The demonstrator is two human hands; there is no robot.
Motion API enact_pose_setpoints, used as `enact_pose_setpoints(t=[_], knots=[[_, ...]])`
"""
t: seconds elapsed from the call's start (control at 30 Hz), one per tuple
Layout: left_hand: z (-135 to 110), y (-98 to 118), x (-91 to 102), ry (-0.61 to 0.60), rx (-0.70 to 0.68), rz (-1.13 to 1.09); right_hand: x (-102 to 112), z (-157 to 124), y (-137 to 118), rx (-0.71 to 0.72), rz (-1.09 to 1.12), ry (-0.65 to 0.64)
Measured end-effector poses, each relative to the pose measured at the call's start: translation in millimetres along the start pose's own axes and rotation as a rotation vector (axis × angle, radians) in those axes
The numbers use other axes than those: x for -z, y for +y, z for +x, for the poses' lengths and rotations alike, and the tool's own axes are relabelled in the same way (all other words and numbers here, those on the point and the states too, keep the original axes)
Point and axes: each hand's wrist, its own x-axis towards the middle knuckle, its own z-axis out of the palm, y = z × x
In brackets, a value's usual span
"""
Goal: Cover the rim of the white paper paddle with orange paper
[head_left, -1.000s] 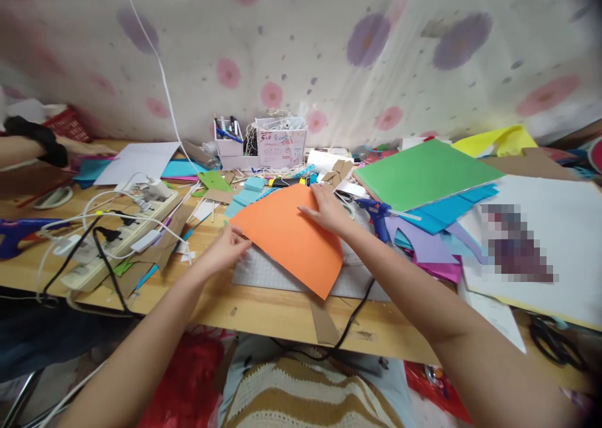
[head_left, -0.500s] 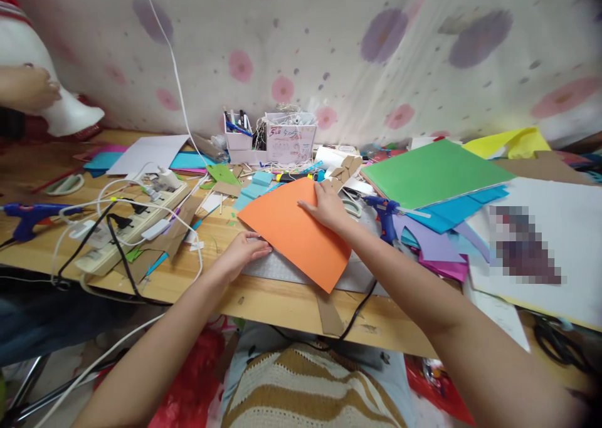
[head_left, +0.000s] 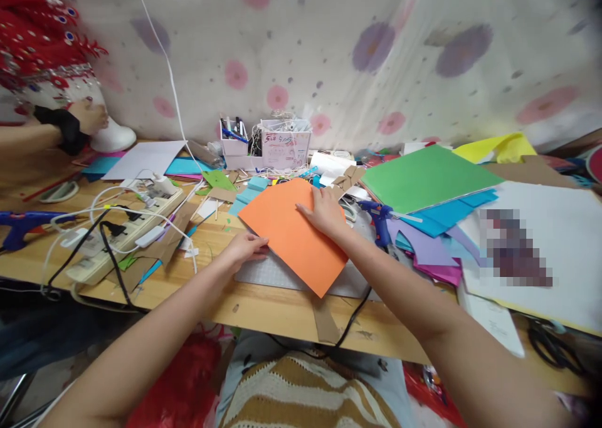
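An orange sheet of paper lies tilted on a grey cutting mat near the table's front edge. My right hand rests flat on the sheet's far right edge, fingers spread, pressing it down. My left hand sits at the sheet's left edge, its fingertips pinched on the paper's edge over the mat.
A green sheet, blue and purple papers and a blue glue gun lie to the right. A power strip with tangled cables sits to the left. Pen boxes stand at the back. Another person's hand is at far left.
My left hand slid right and closer along the sheet's left edge. My right hand stayed on the far edge. The other person's hand at far left rose toward a white and red object.
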Motion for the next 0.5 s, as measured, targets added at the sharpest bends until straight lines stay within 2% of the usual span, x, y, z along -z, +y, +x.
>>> enact_pose_setpoints(t=[0.3,0.5], knots=[[-0.7,-1.8,-8.0,0.093,-0.015,0.015,-5.9,-2.2,3.4,0.024,-0.005,-0.021],[-1.6,3.6,-10.7,0.006,0.013,0.053,-1.7,-2.5,4.4,0.013,0.022,-0.034]])
